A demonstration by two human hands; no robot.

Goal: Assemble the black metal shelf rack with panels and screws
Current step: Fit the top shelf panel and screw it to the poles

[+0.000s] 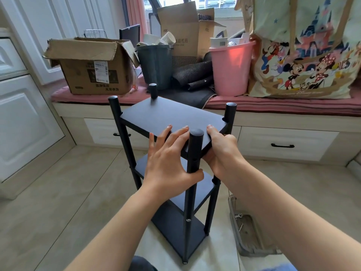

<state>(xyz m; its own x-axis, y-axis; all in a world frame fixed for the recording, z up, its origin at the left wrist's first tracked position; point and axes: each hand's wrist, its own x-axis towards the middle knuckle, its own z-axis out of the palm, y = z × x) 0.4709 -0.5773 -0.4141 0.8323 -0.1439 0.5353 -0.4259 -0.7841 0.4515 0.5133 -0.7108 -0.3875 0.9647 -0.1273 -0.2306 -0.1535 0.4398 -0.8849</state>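
Both hands hold the top panel (172, 118) at the near post (193, 165): left hand (168, 161) fingers flat on top with thumb on the post, right hand (220, 151) gripping the panel's corner edge. Head view: the rack (175, 208) stands on the tiled floor (58, 202), probably rigid, light and smooth, best held at panel edges; a tray of screws (244, 231) sits just right, a cluttered window seat (293, 108) behind.

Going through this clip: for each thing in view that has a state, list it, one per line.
shelf rack: upright on the floor, three panels between four posts.
top panel: tilted, near corner held.
left hand: fingers on the top panel, thumb against the near post.
right hand: gripping the panel's near corner.
cardboard box: flaps open.
drawer: closed.
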